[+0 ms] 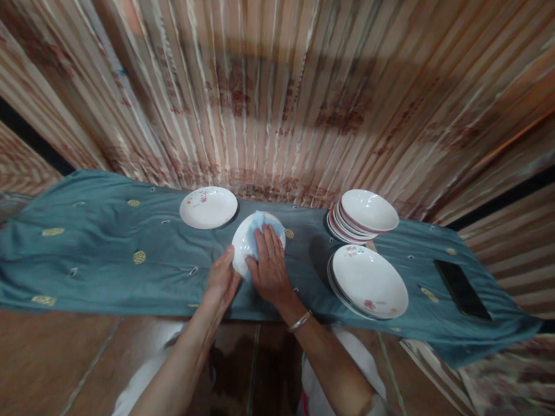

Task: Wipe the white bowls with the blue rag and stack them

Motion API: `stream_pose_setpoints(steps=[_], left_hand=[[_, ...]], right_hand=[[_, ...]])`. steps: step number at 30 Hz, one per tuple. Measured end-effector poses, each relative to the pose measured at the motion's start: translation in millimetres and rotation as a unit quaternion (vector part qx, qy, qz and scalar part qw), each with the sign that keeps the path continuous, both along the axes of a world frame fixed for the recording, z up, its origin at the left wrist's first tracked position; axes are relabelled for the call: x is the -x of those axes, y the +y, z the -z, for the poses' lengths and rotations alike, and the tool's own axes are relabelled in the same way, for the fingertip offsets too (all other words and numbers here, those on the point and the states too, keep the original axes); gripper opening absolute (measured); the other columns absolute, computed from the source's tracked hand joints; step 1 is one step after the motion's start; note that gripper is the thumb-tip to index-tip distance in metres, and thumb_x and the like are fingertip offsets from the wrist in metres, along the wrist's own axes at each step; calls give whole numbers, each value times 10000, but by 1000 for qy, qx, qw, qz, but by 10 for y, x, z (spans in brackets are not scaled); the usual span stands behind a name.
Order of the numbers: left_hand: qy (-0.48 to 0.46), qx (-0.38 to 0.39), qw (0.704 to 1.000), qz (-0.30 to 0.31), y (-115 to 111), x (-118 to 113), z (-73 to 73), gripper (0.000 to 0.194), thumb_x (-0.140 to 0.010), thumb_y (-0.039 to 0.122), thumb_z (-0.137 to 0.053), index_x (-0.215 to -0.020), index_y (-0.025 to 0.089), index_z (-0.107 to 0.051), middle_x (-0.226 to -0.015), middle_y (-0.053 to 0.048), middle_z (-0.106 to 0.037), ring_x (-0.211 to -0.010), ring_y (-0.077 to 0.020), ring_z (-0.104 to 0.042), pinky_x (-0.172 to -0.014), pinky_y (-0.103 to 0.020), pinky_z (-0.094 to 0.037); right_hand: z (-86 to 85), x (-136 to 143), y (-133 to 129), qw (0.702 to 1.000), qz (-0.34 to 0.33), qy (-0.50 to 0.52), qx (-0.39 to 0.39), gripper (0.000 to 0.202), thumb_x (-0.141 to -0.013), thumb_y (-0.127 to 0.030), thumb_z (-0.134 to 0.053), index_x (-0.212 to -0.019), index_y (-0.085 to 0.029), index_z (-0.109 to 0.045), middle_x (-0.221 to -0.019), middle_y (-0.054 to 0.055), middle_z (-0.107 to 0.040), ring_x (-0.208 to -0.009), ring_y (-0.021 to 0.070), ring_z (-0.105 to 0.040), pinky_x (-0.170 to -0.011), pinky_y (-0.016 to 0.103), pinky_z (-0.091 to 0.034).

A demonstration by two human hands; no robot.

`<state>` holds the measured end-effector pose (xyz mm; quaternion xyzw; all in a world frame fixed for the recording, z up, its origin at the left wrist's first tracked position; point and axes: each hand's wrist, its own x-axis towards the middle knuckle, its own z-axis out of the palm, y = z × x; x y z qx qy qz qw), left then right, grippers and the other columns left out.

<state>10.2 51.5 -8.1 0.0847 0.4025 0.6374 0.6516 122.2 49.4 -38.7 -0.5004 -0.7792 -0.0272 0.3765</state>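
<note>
My left hand (pixel 223 274) grips the lower left rim of a round white dish (pixel 241 250), thumb on the edge and fingers curled round it. Whether this dish is a bowl or a plate I cannot tell. A light blue cloth (pixel 257 224) lies against its inside, under my right hand (pixel 271 263). The fingers of that hand press the cloth onto the dish and hide part of both. Just beyond, to the left, a white plate (pixel 208 207) with small flower prints rests on the table.
On the right stand a stack of red-rimmed bowls (pixel 369 210) and, nearer me, a stack of flowered plates (pixel 370 282). Farther right lies a dark phone (pixel 461 289). A green patterned cloth (pixel 105 243) covers the narrow table; a pleated curtain (pixel 272 109) hangs behind it.
</note>
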Motion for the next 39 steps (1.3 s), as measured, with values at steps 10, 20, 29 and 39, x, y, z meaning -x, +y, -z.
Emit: stream_pose_setpoints(steps=[10,20,29,39], left_hand=[[2,-7,1000,6,-35,-11,-26,119,-830,179,-655,-820,78,-717,-710,-92,-741,-829,-221,-723,-896,-367,-552],[-12,-1,1000,-13,18,27,77,144,-857,176,-628,-910,72,-712,-819,-111,-756,-757,-187,-714,-853,-334,-561],[-12,29,999,-20,41,16,40,204,-926,186,-526,-986,85,-693,-819,-84,-759,-710,-151,-700,-860,-321,-563],[-17,29,999,-5,45,39,72,285,-937,225,-511,-1124,76,-665,-861,-100,-758,-750,-178,-707,-848,-330,-565]], right_hand=[[117,-233,163,989,56,120,66,572,-1012,-374,-270,-1501,-77,-259,-1549,202,-318,-1471,245,-244,-1181,497,-271],[697,-157,-136,963,85,209,149,644,-1016,-412,-271,-1548,-107,-76,-1583,216,-225,-1489,264,-190,-1154,534,-323],[655,-91,-517,974,24,137,180,722,-999,-377,-345,-1548,-95,30,-1616,220,-64,-1505,299,-72,-1173,570,-255],[595,-49,-679,990,-28,50,132,789,-984,-348,-394,-1542,-118,113,-1621,210,21,-1500,343,-44,-1155,596,-293]])
